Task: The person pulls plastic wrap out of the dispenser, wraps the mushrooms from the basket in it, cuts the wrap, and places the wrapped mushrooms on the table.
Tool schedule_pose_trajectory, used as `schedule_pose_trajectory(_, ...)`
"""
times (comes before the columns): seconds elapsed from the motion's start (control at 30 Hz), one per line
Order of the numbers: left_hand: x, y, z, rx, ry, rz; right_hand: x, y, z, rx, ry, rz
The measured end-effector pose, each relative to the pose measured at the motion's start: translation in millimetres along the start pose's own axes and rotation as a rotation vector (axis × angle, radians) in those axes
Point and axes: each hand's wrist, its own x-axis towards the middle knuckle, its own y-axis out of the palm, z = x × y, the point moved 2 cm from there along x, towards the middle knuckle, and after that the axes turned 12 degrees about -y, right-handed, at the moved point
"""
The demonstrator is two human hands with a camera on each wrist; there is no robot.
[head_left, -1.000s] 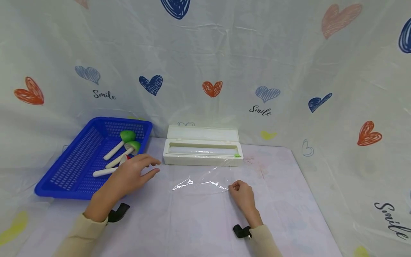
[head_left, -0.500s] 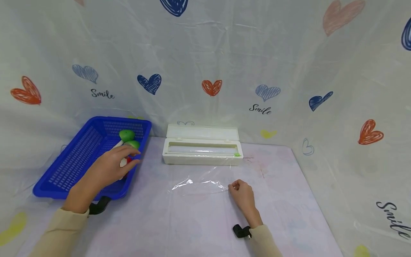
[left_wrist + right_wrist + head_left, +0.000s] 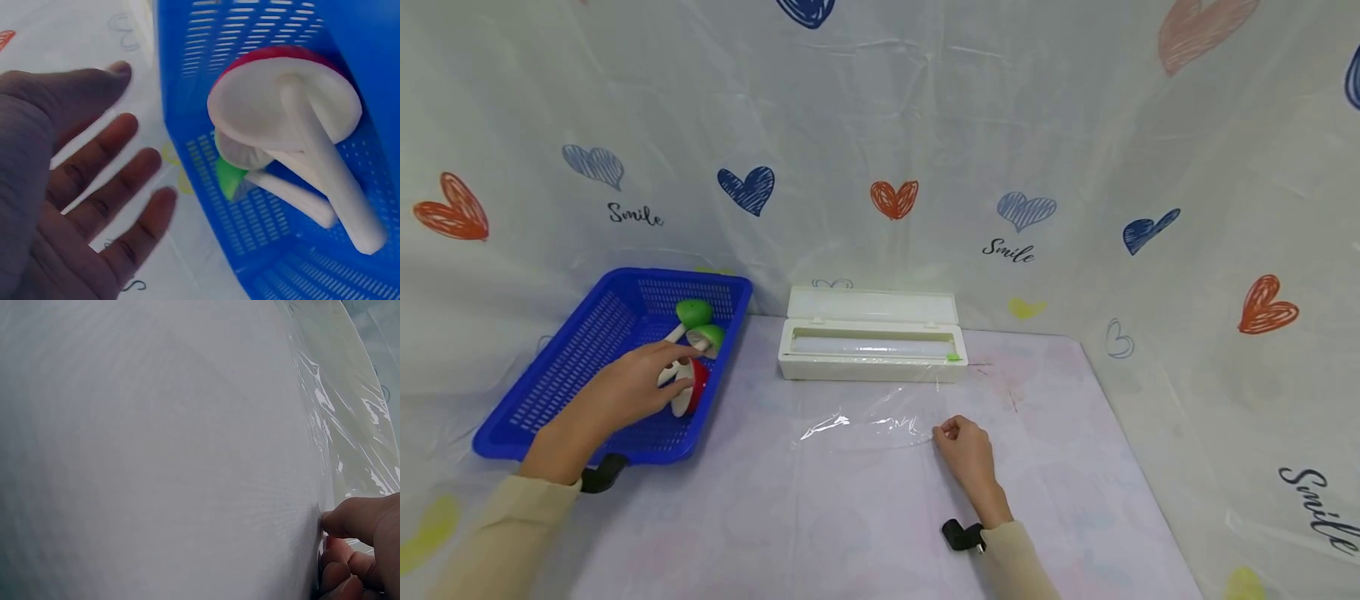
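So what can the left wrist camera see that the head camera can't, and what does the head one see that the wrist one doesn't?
Only the left wrist view shows a red-capped mushroom's white stem right down to its end.

Only the head view shows the right hand pinching the clear film, and the roll inside the open white box.

Both show the left hand, the blue basket, a red cap and some green on a mushroom.

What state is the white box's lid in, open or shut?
Open. The lid stands raised along the back edge of the white box, and the roll inside is exposed.
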Motion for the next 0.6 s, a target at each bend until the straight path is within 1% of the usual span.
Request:
schedule_pose_trajectory(0.1, 3.5, 0.6, 6.3, 0.033, -0.031, 0.051, 0.2, 0.1, 0.1, 0.002, 0.004, 0.000)
schedule_pose_trajectory(0.17, 6.2, 1.7, 11.9, 0.035, -0.051, 0.077, -0.1, 0.4, 0.3, 0.004, 0.012, 0.002)
schedule_pose_trajectory(0.37, 18.7, 5.1, 30.1, -0.063, -0.083, 0.086, -1.4, -1.3, 1.1, 0.007, 0.019, -0.015)
schedule_pose_trajectory(0.47, 24.8, 6.2, 35.4, -0.080, -0.111, 0.109, -1.7, -1.0, 1.1, 0.013, 0.023, -0.019)
schedule_pose_trajectory(0.6, 28.1, 8.9, 41.3, -0.098, -0.109, 0.134, -1.8, 0.9, 0.6, 0.015, 0.025, -0.013)
